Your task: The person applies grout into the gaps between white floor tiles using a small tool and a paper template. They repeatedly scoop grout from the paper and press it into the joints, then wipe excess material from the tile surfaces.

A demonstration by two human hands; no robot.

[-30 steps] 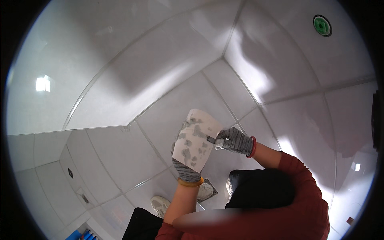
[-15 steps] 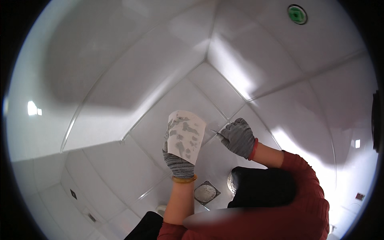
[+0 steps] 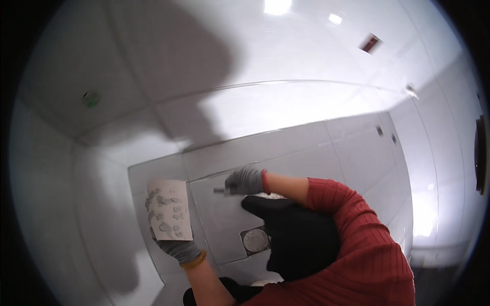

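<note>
My left hand (image 3: 178, 250), in a grey knitted glove, grips a pale rectangular card (image 3: 176, 196) from its lower edge. Dabs of grey paste are spread over the card's face. To the right of it, my right hand (image 3: 246, 181) wears a matching glove with a red cuff and is closed. From its fingers sticks out a small thin tool (image 3: 219, 191), smeared by motion, so its exact kind does not show. The tool is apart from the card, above the tiled floor (image 3: 224, 209).
A square floor drain (image 3: 255, 240) with a round pale centre lies beside my dark-clothed knee (image 3: 306, 239). Glossy white tiled walls (image 3: 286, 102) rise around the floor. A round green fitting (image 3: 91, 99) and a dark red wall box (image 3: 370, 44) are set in the wall.
The view has swung to the right, bringing another stretch of wall and floor into sight. My hands sit further left in the picture and wider apart, still holding the card and the tool.
</note>
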